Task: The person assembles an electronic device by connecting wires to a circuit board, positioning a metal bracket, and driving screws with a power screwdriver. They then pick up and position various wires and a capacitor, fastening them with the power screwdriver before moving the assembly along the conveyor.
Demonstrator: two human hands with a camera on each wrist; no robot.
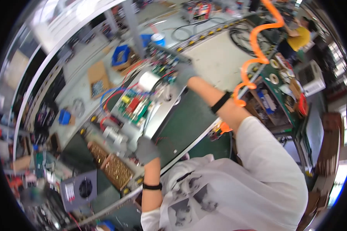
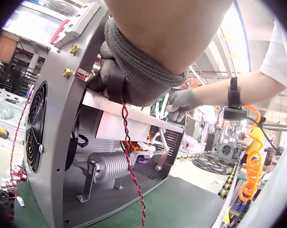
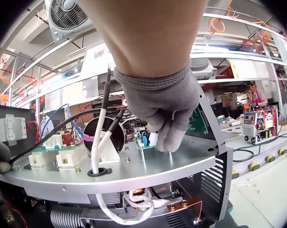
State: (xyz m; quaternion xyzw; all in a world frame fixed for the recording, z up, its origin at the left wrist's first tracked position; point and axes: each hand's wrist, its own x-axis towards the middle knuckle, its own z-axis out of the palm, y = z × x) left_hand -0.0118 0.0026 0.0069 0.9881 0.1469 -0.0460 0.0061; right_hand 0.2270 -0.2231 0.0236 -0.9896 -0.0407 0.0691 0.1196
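Observation:
My gloved left hand (image 2: 134, 71) is at the front panel (image 2: 58, 114) of a grey metal machine housing. A black cable (image 3: 63, 126) runs across the shelf to its fingertips, which pinch it. Below this hand hangs a twisted red-black wire (image 2: 129, 152). My gloved right hand (image 3: 165, 109) reaches down to the metal shelf plate (image 3: 181, 164), fingers bent beside a small circuit board (image 3: 144, 138); I cannot tell whether it grips the board. White cables (image 3: 100, 137) rise through a grommet. A ribbed grey coil (image 2: 110, 167) sits under the shelf.
Bins of brass-coloured screws (image 1: 117, 169) lie left of the housing. A loose fan panel (image 1: 79, 188) stands nearby. Beyond are a blue tray (image 1: 120, 55) and a cardboard box (image 1: 98, 79). An orange coiled hose (image 1: 254, 42) hangs at right; a person in yellow (image 1: 298, 38) is farther off.

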